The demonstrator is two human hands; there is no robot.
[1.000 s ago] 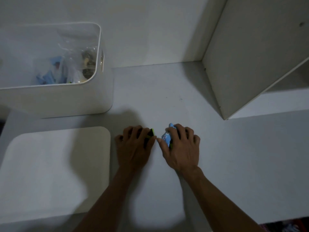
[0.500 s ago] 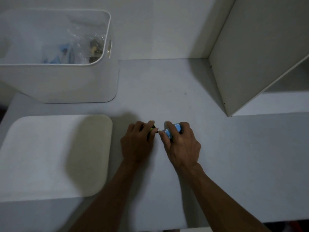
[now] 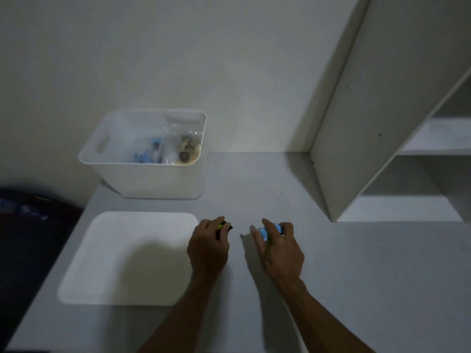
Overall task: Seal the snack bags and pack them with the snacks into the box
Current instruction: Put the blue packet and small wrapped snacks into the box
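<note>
Left hand: fingers curled over a small dark snack with a yellow-green edge, pinched near the fingertips. Right hand: fingers curled round a small blue snack, thumb extended toward the left hand; the blur hides the exact contact. Both snacks sit at the fingertips, just above the table, well apart from each other. Judged small wrapped pieces: light, probably crinkly and a little slippery in foil or film, so a pinch across the middle should hold better than one on a loose end; a firm squeeze may crush the contents.

Lid: flat, white, just left of the left hand. Box: open, beyond the lid; clear bags and blue items lie inside. Shelf unit: at right, apart from the hands.
</note>
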